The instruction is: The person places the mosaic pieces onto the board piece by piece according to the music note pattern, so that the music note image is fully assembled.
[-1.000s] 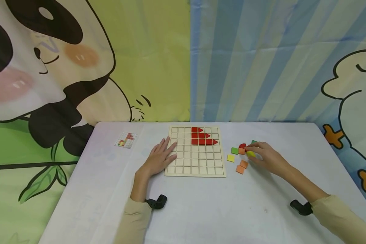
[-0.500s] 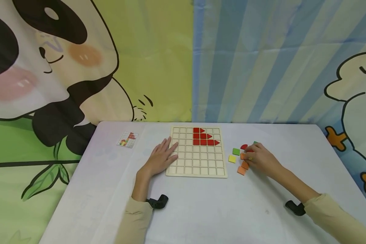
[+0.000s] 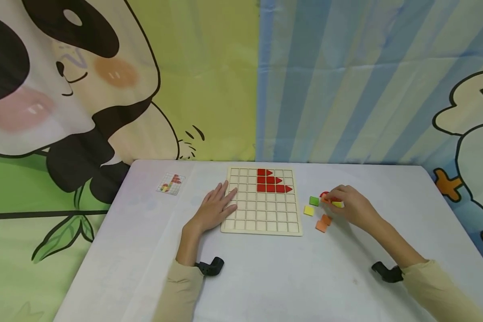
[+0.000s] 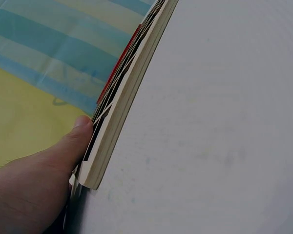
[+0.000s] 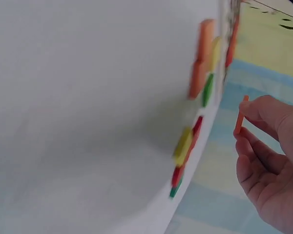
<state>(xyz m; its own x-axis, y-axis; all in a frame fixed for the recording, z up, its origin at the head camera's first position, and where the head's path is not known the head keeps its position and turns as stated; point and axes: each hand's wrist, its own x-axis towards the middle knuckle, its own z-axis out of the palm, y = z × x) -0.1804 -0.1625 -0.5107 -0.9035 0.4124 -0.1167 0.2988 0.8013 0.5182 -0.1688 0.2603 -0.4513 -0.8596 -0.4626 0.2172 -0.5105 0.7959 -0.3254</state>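
Observation:
My right hand (image 3: pixel 352 203) pinches an orange square tile (image 5: pixel 240 115) between thumb and fingertips, raised off the table in the right wrist view. Below it lie a yellow piece (image 5: pixel 183 146) and several red and green ones, partly hidden by the hand in the head view. My left hand (image 3: pixel 211 210) rests with outstretched fingers on the left edge of a wooden grid board (image 3: pixel 241 226). The thumb lies along the board's rim in the left wrist view. Red squares and pointed pieces (image 3: pixel 270 180) form three stepped rows in the board's upper part.
Between board and right hand lie a green tile (image 3: pixel 314 201), a yellow tile (image 3: pixel 308 210) and two orange tiles (image 3: pixel 321 226). A small pattern card (image 3: pixel 171 184) is left of the board. A printed cloth backdrop (image 3: pixel 209 89) hangs behind the white table (image 3: pixel 273 277).
My right hand has gone from the yellow and red pieces to the orange tile beside them and lifted it. The left hand stays on the board.

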